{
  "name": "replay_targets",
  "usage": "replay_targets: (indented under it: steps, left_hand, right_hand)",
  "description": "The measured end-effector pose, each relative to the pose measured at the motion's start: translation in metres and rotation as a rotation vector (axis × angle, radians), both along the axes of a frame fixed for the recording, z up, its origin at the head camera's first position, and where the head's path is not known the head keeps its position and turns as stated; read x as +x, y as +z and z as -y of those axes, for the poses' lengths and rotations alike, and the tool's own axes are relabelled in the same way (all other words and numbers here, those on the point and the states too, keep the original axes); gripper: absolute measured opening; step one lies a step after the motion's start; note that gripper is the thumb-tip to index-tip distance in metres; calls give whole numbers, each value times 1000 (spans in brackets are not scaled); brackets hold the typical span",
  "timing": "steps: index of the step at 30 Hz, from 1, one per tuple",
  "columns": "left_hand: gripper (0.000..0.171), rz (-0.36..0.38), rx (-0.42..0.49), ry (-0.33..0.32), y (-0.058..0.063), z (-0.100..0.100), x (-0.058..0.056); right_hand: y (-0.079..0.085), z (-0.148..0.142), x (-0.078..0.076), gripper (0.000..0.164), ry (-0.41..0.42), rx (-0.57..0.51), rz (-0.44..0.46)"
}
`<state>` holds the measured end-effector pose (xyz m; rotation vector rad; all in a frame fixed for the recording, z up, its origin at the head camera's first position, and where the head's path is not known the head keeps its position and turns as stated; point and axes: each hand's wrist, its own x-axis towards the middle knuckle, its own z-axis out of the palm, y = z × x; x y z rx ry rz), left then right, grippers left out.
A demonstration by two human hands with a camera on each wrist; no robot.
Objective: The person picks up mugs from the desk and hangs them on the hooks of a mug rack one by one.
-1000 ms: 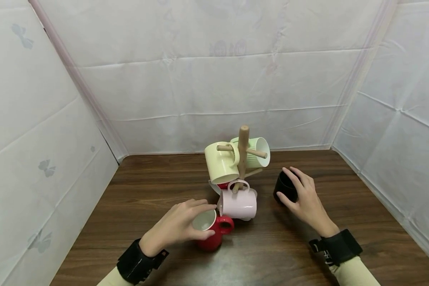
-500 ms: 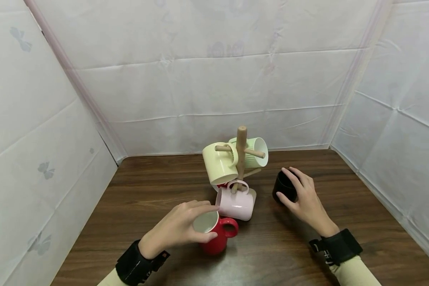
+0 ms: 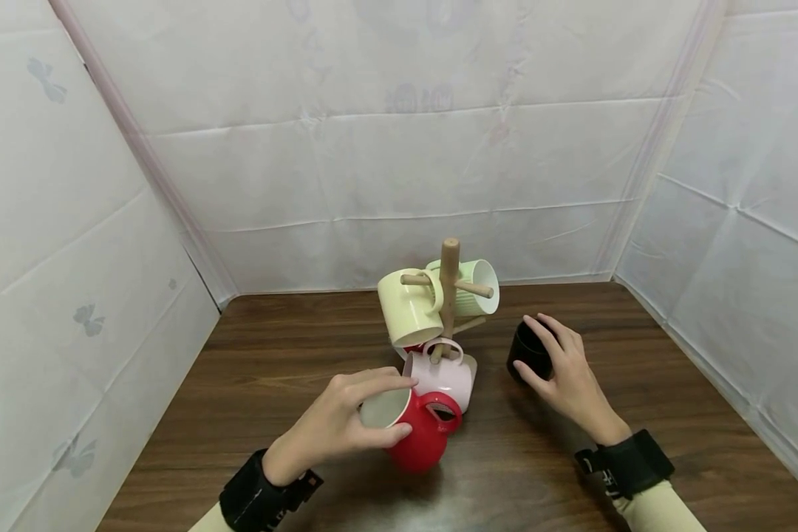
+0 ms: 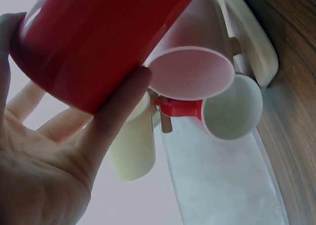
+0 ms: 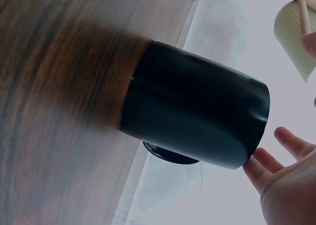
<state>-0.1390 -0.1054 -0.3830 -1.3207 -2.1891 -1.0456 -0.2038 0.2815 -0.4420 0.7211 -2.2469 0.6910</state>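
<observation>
My left hand (image 3: pixel 346 417) grips a red mug (image 3: pixel 422 440) with a white inside, thumb and fingers around its rim end. In the left wrist view the red mug (image 4: pixel 98 37) is tilted, and its handle (image 3: pixel 442 411) points right in the head view, toward a pink mug (image 3: pixel 439 378). On the right, my right hand (image 3: pixel 572 377) surrounds the top of a black mug (image 3: pixel 528 351) standing upright on the table. In the right wrist view, fingertips (image 5: pixel 256 170) touch or nearly touch the rim of the black mug (image 5: pixel 197 106); the thumb shows apart from it.
A wooden mug tree (image 3: pixel 449 288) stands mid-table, bearing a yellow mug (image 3: pixel 408 307), a light green mug (image 3: pixel 479 288), the pink mug and a red-handled white-inside mug (image 4: pixel 232 109). White sheets (image 3: pixel 399 162) wall the wooden table (image 3: pixel 273 332) at the back and sides.
My left hand has moved slightly right with the red mug, which now tilts more, its handle shifted right and up. The right hand and black mug have stayed in place.
</observation>
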Motion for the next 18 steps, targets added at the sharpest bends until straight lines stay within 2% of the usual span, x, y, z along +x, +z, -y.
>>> replay_targets:
  steps: [9, 14, 18]
  left_hand:
    - [39, -40, 204, -4, -1, -15, -2]
    - [42, 6, 293, 3, 1, -26, -1]
    - [42, 53, 356, 50, 4, -35, 1]
  right_hand:
    - [5, 3, 1, 78, -1, -18, -15]
    - [10, 5, 4, 72, 14, -24, -23]
    - [15, 8, 8, 74, 30, -42, -5]
